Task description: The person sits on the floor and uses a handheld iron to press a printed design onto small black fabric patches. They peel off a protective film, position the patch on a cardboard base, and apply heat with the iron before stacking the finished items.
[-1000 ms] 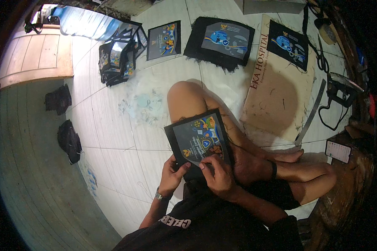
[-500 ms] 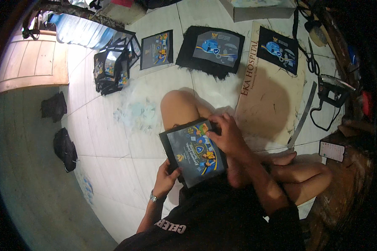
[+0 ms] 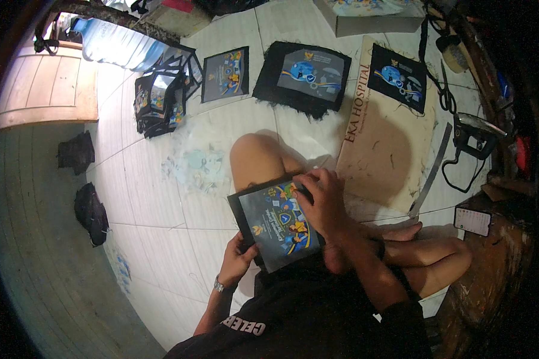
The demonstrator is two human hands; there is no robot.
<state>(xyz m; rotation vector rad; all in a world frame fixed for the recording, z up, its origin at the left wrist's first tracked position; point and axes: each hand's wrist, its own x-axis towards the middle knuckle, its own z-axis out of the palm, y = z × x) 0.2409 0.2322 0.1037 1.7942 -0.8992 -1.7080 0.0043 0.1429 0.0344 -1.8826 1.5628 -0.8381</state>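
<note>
A black fabric piece with a colourful cartoon print under a greyish film (image 3: pixel 269 239) lies tilted over my lap. My left hand (image 3: pixel 236 260), a watch on its wrist, grips the edge on the left, thumb on top and fingers beneath. At the upper right corner my right hand (image 3: pixel 322 200) bends its fingers onto the edge of the piece, covering part of the print. Whether the film is loose at that corner is hidden by the fingers.
Beyond my knee lie a printed black panel (image 3: pixel 224 75), a frayed black cloth with a blue print (image 3: pixel 299 78) and another panel (image 3: pixel 396 78) on a brown board (image 3: pixel 383 161). A pile of prints (image 3: pixel 159 102), a water bottle (image 3: pixel 117 45), an iron (image 3: pixel 476 134) and a phone (image 3: pixel 473 221) surround them.
My right hand has shifted slightly along the upper right edge, its fingers more bent over the corner. My left hand keeps its grip. The whole view has tilted a little.
</note>
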